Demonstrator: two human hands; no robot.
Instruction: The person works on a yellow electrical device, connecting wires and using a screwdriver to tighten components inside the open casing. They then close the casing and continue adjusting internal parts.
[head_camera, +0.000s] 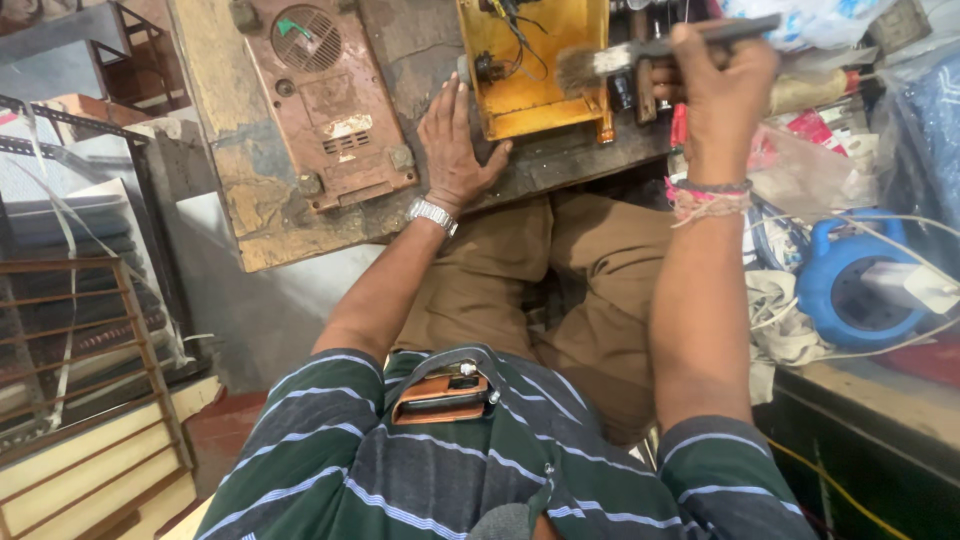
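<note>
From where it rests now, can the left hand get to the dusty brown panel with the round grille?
Probably yes. The left hand lies flat on the worn wooden bench, beside the yellow metal chassis. The dusty brown panel with the round grille lies just to its left, with nothing between them.

Left hand (455, 145) rests flat on the worn bench (250, 210), touching the yellow casing (530, 95). Right hand (722, 90) grips a paintbrush (640, 55), bristles on the casing's right side.
</note>
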